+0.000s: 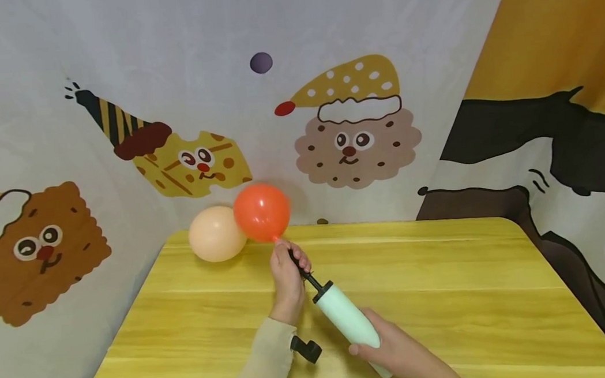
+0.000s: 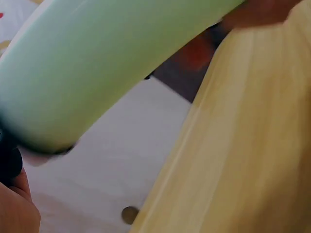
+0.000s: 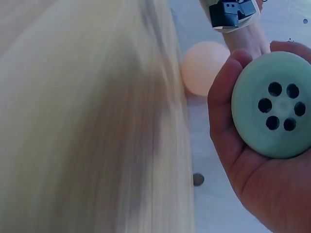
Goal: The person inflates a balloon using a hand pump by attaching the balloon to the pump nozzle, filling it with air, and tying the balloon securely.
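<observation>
My left hand [image 1: 288, 279] holds the black end of a balloon pump [image 1: 348, 319], right at the neck of an inflated red-orange balloon [image 1: 262, 212]. Between that hand and the mint-green barrel a black rod [image 1: 313, 281] shows. Lower down, my right hand [image 1: 398, 349] grips the barrel, thumb on one side. The right wrist view looks onto the pump's round base [image 3: 283, 104] with several holes, fingers curled around it. In the left wrist view the barrel [image 2: 97, 68] fills the upper left. The left fingers cover the spot where balloon and pump meet.
A peach balloon [image 1: 217, 234] lies on the table's far left, beside the red-orange one. The yellow wood-grain table [image 1: 444, 296] reaches back to a cloth [image 1: 195, 57] printed with cartoon biscuits and cheese. A black wrist mount [image 1: 307, 349] sits at the left sleeve.
</observation>
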Available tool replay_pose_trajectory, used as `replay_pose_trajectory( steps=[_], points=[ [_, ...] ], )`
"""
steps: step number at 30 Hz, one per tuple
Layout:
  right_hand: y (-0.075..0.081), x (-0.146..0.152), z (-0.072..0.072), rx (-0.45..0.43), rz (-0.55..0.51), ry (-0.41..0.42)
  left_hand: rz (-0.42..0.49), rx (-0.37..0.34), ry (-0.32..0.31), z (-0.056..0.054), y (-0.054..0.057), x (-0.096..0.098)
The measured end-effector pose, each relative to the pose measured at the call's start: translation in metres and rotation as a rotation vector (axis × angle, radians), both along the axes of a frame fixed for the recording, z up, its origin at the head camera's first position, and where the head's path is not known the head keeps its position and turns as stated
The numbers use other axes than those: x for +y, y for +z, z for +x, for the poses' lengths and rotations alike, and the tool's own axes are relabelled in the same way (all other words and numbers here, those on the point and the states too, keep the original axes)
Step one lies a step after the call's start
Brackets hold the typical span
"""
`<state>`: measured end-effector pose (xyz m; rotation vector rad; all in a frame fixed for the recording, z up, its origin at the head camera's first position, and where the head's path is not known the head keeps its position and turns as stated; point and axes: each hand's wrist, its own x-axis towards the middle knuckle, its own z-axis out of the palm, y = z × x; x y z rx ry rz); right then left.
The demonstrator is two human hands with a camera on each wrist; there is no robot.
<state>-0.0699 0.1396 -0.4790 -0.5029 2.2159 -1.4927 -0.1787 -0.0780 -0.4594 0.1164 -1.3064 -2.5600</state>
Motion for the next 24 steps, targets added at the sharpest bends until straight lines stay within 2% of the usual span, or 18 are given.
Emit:
replay_pose_trajectory(
  steps=[7,11,17,24],
  points=[
    [0.002,0.024,0.012,-0.05,0.085,0.046,0.051,0.031,0.104,-0.013,0.011,-0.027],
    [-0.004,0.028,0.014,-0.03,0.085,0.08,0.06,0.039,0.133,-0.015,0.013,-0.037],
    [-0.003,0.018,0.013,0.023,0.09,0.072,0.05,0.017,0.11,-0.012,0.008,-0.036],
    [0.005,0.0,0.004,0.105,0.112,0.044,0.033,-0.023,0.063,-0.002,-0.002,-0.015]
  ],
)
